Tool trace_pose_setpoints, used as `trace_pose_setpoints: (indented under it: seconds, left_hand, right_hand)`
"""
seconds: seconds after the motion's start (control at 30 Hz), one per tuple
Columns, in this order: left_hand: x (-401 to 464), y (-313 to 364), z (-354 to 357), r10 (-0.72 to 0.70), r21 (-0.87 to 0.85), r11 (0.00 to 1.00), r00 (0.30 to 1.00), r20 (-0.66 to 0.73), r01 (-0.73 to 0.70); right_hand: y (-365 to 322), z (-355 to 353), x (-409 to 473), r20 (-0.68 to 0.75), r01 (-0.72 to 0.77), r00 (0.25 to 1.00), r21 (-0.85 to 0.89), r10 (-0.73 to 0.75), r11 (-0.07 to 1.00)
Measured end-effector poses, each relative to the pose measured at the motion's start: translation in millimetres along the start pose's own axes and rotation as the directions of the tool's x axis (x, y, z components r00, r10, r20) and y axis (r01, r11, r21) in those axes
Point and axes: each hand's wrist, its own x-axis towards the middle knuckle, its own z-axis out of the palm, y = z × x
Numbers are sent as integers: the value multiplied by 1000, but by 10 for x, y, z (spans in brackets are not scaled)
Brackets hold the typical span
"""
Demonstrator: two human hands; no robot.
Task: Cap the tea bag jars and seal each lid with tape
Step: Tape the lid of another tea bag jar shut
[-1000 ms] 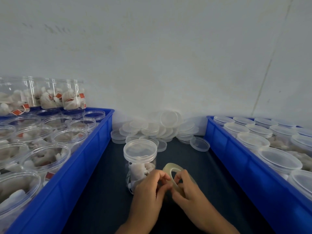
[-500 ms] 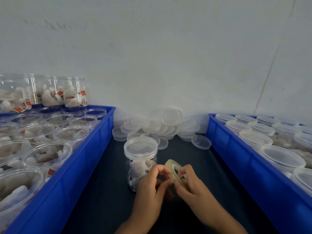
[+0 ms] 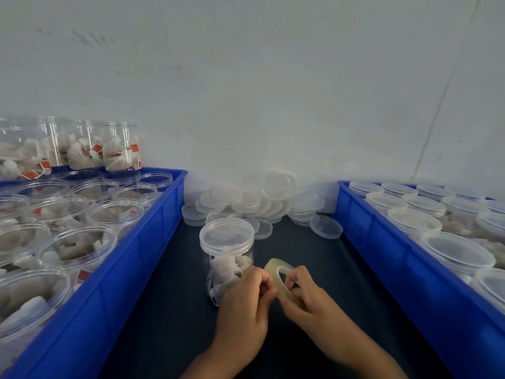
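Two hands meet low over dark worktop. Right hand fingers curl through translucent tape roll, gripping it; left hand pinches roll's edge. Just behind: upright clear round jar, lid on, tea bags inside. Farther: heap of flat round lids.

Two long blue plastic crates flank a dark table surface (one on each side), against a pale plastered wall.
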Motion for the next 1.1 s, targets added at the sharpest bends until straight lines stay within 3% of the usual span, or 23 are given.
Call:
trace_pose_setpoints:
  seconds: [0.17, 0.3, 0.47, 0.9, 1.1]
  left_hand:
    - [-15, 19, 16, 46, 69, 997, 998, -30, -44]
    - [-14, 20, 26, -12, -15, 1000, 1000, -5, 12]
    - [27, 40, -15, -70, -125, 990, 995, -72, 61]
    - [38, 127, -40, -24, -97, 995, 990, -137, 10]
    - [84, 120, -113, 54, 2, 998, 974, -218, -55]
  right_hand:
    - [5, -50, -12, -7, 54, 999, -8, -54, 999]
    - [9, -92, -22, 1, 127, 992, -102, -128, 987]
    - [-1, -85, -21, -23, 183, 981, -194, -191, 964]
    - [22, -136, -17, -47, 51, 997, -253, -65, 966]
    - [4, -132, 4, -85, -96, 994, -413, 67, 906]
